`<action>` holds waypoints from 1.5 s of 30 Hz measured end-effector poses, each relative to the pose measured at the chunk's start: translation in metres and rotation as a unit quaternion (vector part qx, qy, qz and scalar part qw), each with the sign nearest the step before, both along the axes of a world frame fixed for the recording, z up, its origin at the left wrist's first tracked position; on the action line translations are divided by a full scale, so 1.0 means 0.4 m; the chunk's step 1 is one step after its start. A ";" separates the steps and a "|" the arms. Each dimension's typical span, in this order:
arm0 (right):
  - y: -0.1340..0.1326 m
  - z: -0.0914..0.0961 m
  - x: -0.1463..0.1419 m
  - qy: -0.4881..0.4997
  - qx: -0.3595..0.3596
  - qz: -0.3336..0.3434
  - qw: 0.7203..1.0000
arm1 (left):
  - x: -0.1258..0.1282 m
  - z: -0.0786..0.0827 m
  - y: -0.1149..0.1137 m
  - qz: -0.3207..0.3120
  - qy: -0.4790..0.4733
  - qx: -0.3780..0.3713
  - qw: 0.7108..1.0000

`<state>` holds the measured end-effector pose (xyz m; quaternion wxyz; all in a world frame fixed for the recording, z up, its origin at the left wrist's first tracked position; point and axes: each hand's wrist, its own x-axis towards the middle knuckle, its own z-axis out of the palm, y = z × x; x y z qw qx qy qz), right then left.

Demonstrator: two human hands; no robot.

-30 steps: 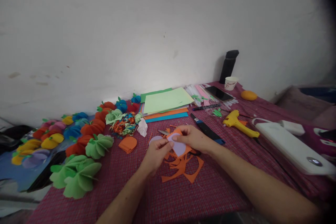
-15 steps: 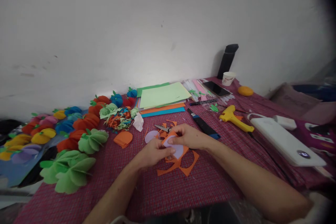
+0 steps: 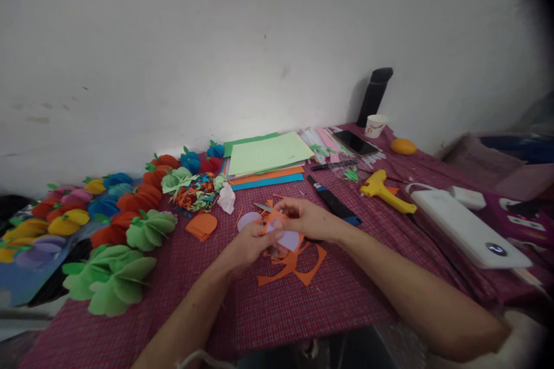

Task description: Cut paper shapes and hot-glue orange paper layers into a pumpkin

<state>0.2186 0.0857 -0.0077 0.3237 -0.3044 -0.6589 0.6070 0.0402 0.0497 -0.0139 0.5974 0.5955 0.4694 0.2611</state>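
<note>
My left hand (image 3: 253, 245) and my right hand (image 3: 306, 220) meet over the middle of the table. Between them is a lilac paper circle (image 3: 289, 241), with an orange paper piece (image 3: 274, 219) against it. My left thumb presses on the lilac paper, and the fingers of my right hand pinch the same papers. Orange cut-out scraps (image 3: 312, 270) lie under and in front of my hands. Just behind them, a scissors blade (image 3: 262, 207) shows, its handles hidden. Another lilac paper circle (image 3: 248, 219) rests left of the scissors. A stack of orange rounded pieces (image 3: 201, 226) sits farther left.
Several paper pumpkins (image 3: 141, 199) fill the left side, beside a shredded-paper heap (image 3: 197, 193). Coloured sheets (image 3: 270, 153) lie at the back. Rightward are a black-and-blue cutter (image 3: 333, 202), a yellow glue gun (image 3: 387, 191), a white power bank (image 3: 467, 228), a phone (image 3: 355, 142) and a paper cup (image 3: 375, 125).
My fingers have shifted a little on the papers, and the lilac circle now lies flatter and shows more of its face. The whole view has tilted slightly.
</note>
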 end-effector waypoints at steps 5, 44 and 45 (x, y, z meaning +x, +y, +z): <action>0.003 0.020 -0.003 0.024 0.000 -0.122 0.992 | 0.003 0.004 0.014 0.163 -0.125 -0.002 0.979; 0.007 -0.003 -0.006 -0.029 0.159 -0.166 0.973 | 0.004 0.006 0.012 0.194 -0.152 0.011 0.969; 0.007 -0.004 -0.006 -0.028 0.158 -0.166 0.973 | 0.005 0.006 0.012 0.194 -0.154 0.010 0.969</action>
